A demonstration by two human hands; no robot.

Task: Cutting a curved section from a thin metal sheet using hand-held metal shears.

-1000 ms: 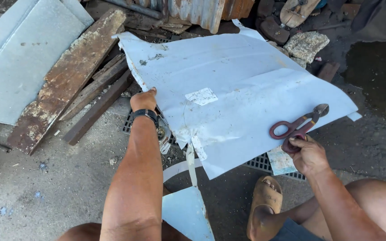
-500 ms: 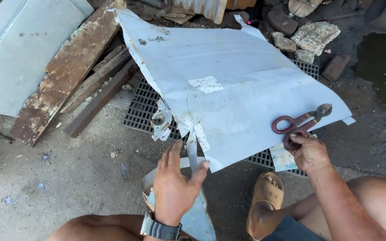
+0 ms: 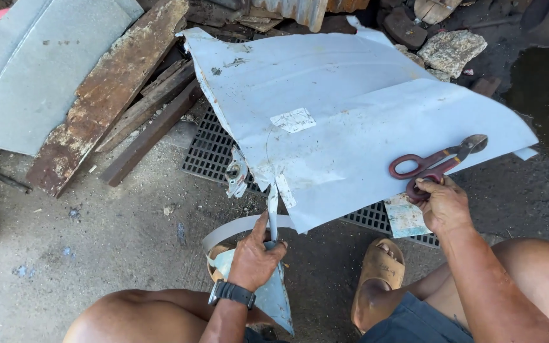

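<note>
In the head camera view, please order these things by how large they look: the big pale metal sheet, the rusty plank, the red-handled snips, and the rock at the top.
1. Pale metal sheet, clearly largest.
2. Rusty plank.
3 and 4. Red-handled snips and rock: they look about alike, so I do not rank them; the rock also lies farther from the camera.

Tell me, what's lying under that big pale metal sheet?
A dark metal floor grate shows past the metal sheet at its left and lower edges. A small painted offcut pokes out near the right hand. How far the grate runs beneath is covered.
</note>
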